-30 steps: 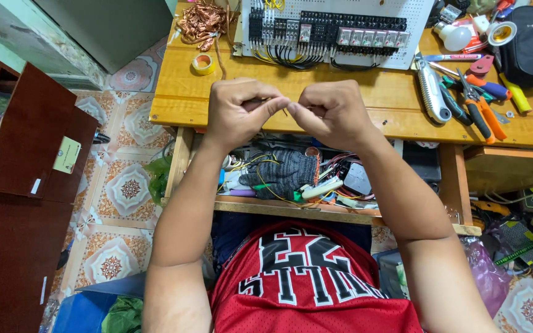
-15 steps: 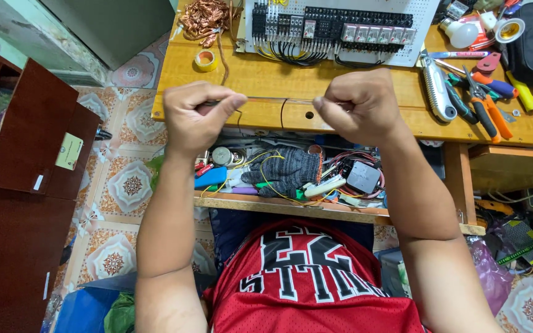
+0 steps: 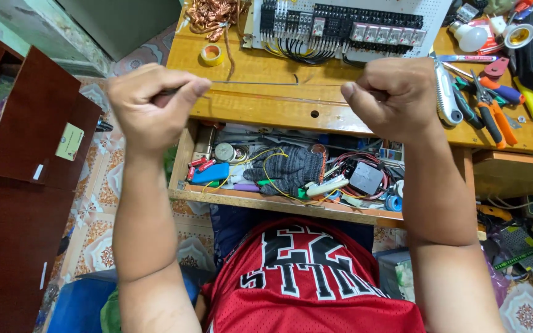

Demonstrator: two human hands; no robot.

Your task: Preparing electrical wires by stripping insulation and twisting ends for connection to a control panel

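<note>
We look down over a long wooden workbench, and under it an open drawer is crammed with cables, a dark knitted glove and a flat blue case. Off to our left stands a dark red-brown cabinet with a pale green square label stuck on its open door and a small white sticker just below that. At the back of the bench sits a white perforated panel carrying rows of black terminal blocks and relays, black wires looping out beneath. Beside it at the back left lies a tangle of bare copper wire, and near that a small roll of yellow tape. Over on the right edge, orange-handled pliers lie among cutters and screwdrivers, with a white light bulb behind them.

Now our hands: the left hand is fisted, thumb and forefinger pinched tight on one end of a thin straight wire. The wire runs level above the bench front toward the right hand, also a closed fist, well apart from the left; whether it actually grips the wire's far end we cannot tell.
</note>
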